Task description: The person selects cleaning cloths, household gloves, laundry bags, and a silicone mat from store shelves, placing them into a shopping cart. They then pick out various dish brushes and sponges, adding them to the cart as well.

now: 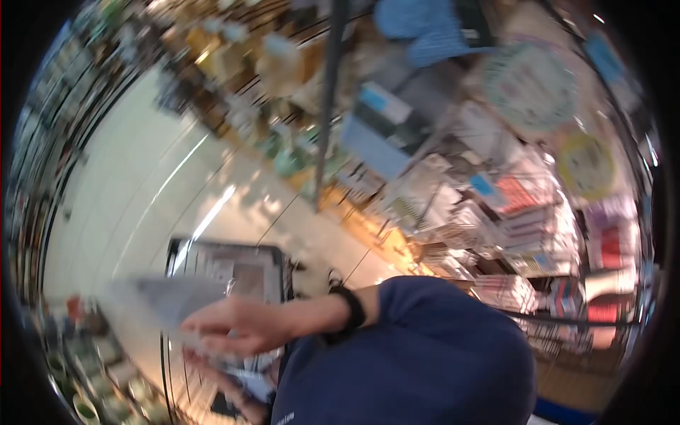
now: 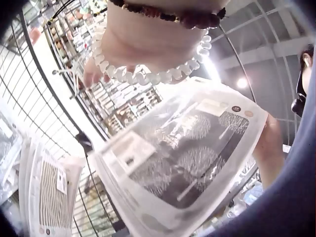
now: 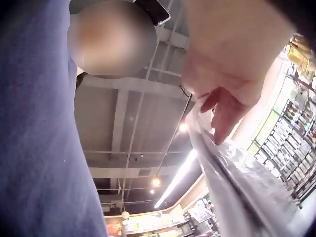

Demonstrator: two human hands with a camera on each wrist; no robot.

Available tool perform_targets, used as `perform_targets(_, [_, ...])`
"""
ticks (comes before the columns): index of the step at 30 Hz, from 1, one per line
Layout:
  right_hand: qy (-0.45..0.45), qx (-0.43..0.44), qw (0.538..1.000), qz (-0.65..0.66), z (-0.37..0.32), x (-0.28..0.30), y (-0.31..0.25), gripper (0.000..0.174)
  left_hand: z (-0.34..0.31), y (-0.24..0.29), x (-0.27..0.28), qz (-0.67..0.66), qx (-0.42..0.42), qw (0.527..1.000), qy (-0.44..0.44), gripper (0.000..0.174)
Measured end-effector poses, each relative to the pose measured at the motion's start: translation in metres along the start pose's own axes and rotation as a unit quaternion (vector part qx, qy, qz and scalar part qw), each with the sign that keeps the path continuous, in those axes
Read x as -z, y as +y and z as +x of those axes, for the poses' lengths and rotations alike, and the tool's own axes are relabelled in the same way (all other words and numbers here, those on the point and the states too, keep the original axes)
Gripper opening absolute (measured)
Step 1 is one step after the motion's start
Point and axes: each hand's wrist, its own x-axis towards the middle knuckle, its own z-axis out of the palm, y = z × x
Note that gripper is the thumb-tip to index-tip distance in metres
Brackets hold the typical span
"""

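Note:
My right hand [image 1: 241, 326], with a black band at the wrist, pinches the edge of a flat clear plastic package [image 2: 187, 158]. Its pale zip bag shows a grey print with white tree-like shapes and a small white label. In the right wrist view the thumb and fingers [image 3: 223, 116] close on the bag's top edge, and the bag hangs below them. My left hand [image 2: 143, 54], wearing a white coiled bracelet and a beaded one, is near the package. Its fingers are stretched out loosely, with nothing held in them. In the head view it appears below the right hand, partly hidden.
A wire cart [image 1: 283, 265] stands below the hands, holding more packages, one striped [image 2: 53, 195]. Store shelves [image 1: 496, 248] full of folded goods stand at the right. Pale tiled floor [image 1: 134, 170] and more shelving lie at the left.

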Motion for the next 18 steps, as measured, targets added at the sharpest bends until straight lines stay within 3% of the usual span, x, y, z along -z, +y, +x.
perform_targets(2, [0.05, -0.034, 0.994, 0.089, 0.006, -0.008, -0.004, 0.024, -0.002, 0.015, 0.02, 0.112, -0.062, 0.954, 0.272, 0.042])
perform_targets(3, [0.056, -0.026, 0.995, 0.072, 0.006, -0.009, 0.001, 0.024, 0.0, 0.026, 0.027, 0.099, -0.074, 0.956, 0.265, 0.042])
perform_targets(5, [0.005, -0.099, 0.992, 0.075, -0.002, -0.009, 0.024, 0.018, -0.012, 0.054, 0.045, 0.149, -0.115, 0.925, 0.331, 0.049])
perform_targets(7, [0.012, -0.176, 0.983, 0.053, -0.023, -0.015, 0.061, 0.016, -0.027, 0.073, 0.054, 0.203, -0.147, 0.881, 0.402, 0.057])
perform_targets(8, [-0.069, -0.217, 0.973, -0.025, -0.037, -0.011, 0.084, 0.017, -0.032, 0.078, 0.053, 0.202, -0.149, 0.879, 0.406, 0.057])
perform_targets(10, [-0.188, -0.306, 0.922, -0.14, -0.066, 0.005, 0.109, 0.019, -0.04, 0.087, 0.049, 0.105, 0.019, 0.928, 0.356, 0.061])
perform_targets(11, [-0.225, -0.354, 0.89, -0.176, -0.083, 0.015, 0.111, 0.02, -0.041, 0.063, 0.048, 0.143, 0.007, 0.933, 0.329, 0.06])
perform_targets(13, [-0.156, -0.298, 0.919, -0.208, -0.114, 0.038, 0.126, 0.027, -0.038, 0.06, 0.04, 0.118, 0.049, 0.965, 0.229, 0.063])
perform_targets(14, [-0.129, -0.325, 0.918, -0.187, -0.119, 0.052, 0.128, 0.026, -0.031, 0.011, 0.044, 0.25, 0.026, 0.955, 0.158, 0.063])
perform_targets(16, [-0.028, -0.354, 0.922, -0.155, -0.114, 0.087, 0.105, 0.027, -0.03, 0.03, 0.026, 0.298, 0.053, 0.953, 0.021, 0.061])
perform_targets(17, [0.045, -0.352, 0.924, -0.142, -0.103, 0.104, 0.079, 0.027, -0.027, 0.013, 0.02, 0.298, 0.033, 0.949, -0.099, 0.058])
perform_targets(18, [0.118, -0.285, 0.909, -0.281, -0.088, 0.119, 0.041, 0.024, -0.022, -0.013, 0.011, 0.295, 0.01, 0.93, -0.22, 0.055])
